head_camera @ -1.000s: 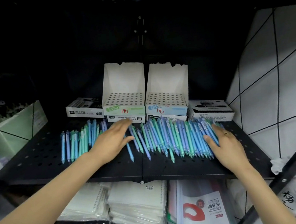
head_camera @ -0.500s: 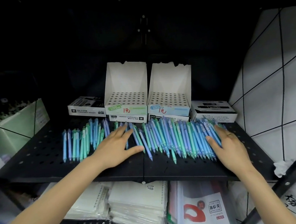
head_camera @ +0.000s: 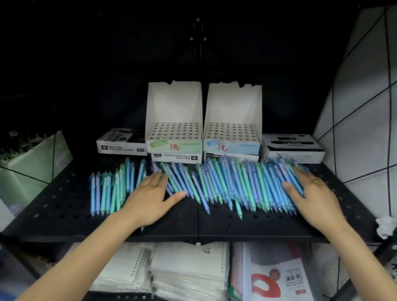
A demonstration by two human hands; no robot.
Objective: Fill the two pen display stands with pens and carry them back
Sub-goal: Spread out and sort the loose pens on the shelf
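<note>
Two white cardboard pen display stands with perforated tops stand side by side at the back of a black shelf, the left stand [head_camera: 174, 130] with a green label and the right stand [head_camera: 231, 132] with a blue one; their holes show no pens. Several blue and green pens [head_camera: 230, 181] lie spread in a row on the shelf in front of them. My left hand [head_camera: 148, 199] lies flat with straight fingers on pens left of the middle. My right hand [head_camera: 312, 192] rests flat on the right end of the row, fingers over the pens.
The stands sit on flat marker boxes [head_camera: 176, 158]; more marker boxes lie at the left [head_camera: 121, 143] and right [head_camera: 292, 147]. The black perforated shelf [head_camera: 52, 210] has a front edge near my wrists. Notebooks [head_camera: 181, 274] and packaged stationery fill the shelf below. A white tiled wall [head_camera: 371, 107] is at right.
My left hand has slid a little to the right along the pens, thumb stretched out. My right hand has stayed on the right end of the row.
</note>
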